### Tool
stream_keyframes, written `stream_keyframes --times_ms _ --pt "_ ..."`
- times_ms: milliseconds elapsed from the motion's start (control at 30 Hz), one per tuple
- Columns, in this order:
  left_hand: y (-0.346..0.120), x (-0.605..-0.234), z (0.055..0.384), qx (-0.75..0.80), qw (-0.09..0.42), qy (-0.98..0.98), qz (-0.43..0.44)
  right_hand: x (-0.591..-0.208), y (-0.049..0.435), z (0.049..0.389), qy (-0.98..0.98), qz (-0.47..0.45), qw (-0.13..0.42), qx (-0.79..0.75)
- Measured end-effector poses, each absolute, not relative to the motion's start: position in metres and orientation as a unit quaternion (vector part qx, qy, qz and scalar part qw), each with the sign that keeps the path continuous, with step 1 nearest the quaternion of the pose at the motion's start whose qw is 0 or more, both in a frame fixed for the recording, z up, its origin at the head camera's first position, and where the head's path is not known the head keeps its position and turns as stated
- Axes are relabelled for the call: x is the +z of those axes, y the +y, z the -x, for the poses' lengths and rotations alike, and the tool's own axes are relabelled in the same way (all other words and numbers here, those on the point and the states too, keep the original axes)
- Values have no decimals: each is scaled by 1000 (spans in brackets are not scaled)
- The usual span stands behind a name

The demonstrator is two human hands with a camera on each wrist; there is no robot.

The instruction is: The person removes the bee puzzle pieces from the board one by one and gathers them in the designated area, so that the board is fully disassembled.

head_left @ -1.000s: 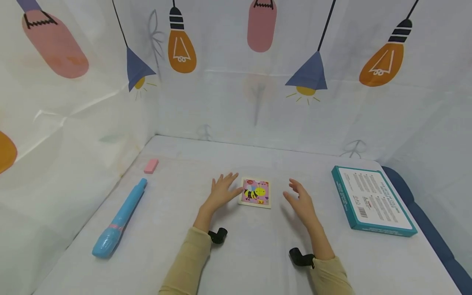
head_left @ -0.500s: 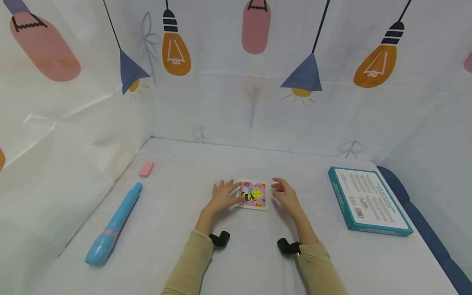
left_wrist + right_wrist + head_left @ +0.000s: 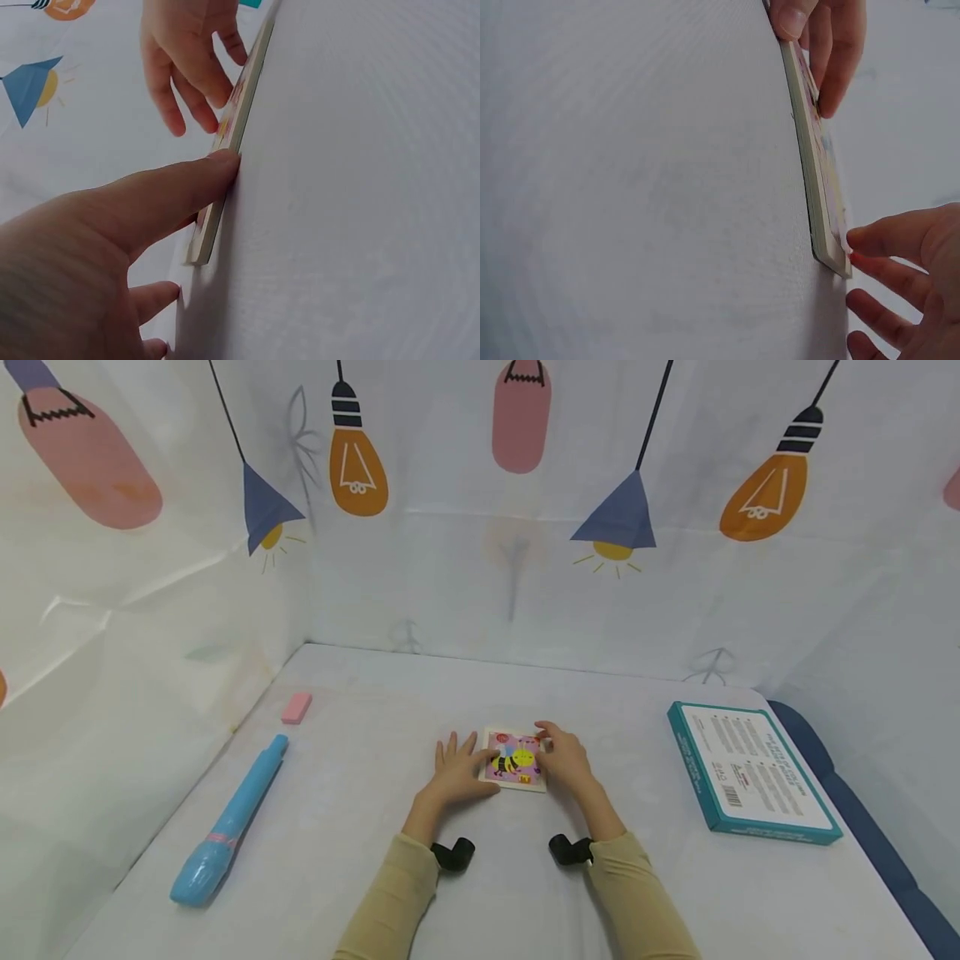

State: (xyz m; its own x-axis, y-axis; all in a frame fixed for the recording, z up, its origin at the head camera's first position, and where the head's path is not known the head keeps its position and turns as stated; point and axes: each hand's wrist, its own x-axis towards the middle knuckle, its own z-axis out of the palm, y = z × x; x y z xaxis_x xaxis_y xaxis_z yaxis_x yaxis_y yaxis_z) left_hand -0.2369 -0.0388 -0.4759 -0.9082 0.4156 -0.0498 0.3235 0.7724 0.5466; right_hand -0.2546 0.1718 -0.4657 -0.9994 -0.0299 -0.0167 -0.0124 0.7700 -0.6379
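Observation:
A small square wooden picture puzzle (image 3: 514, 762) with a yellow and black bee lies flat on the white table. My left hand (image 3: 456, 775) is at its left side with the fingers spread. The left thumb (image 3: 180, 187) presses against the puzzle's near edge, while the index finger reaches onto the picture. My right hand (image 3: 567, 760) is at the right side, its thumb and index fingertips right at that edge, as the right wrist view shows. The puzzle's pale edge (image 3: 810, 169) runs between both hands in that view.
A pink eraser-like block (image 3: 296, 708) and a long blue microphone-shaped object (image 3: 228, 827) lie on the left. A teal and white box (image 3: 753, 772) lies on the right, with a dark blue chair back (image 3: 862, 810) past the table edge. Lamp-printed white curtains (image 3: 450, 568) surround the table.
My right hand has come in leftward from beside the puzzle to its right edge. My left hand has turned slightly, and its thumb has come down to the near edge.

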Motion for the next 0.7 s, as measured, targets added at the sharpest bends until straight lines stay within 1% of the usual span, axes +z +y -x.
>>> stream_keyframes --times_ms 200,533,700 --pt "-37 -475 235 269 78 940 -193 -466 171 259 949 23 9 -313" --pt "-36 -476 236 272 81 940 -186 -466 171 268 931 28 25 -363" --pt "-37 -479 238 276 83 940 -185 -466 170 271 929 28 16 -369"
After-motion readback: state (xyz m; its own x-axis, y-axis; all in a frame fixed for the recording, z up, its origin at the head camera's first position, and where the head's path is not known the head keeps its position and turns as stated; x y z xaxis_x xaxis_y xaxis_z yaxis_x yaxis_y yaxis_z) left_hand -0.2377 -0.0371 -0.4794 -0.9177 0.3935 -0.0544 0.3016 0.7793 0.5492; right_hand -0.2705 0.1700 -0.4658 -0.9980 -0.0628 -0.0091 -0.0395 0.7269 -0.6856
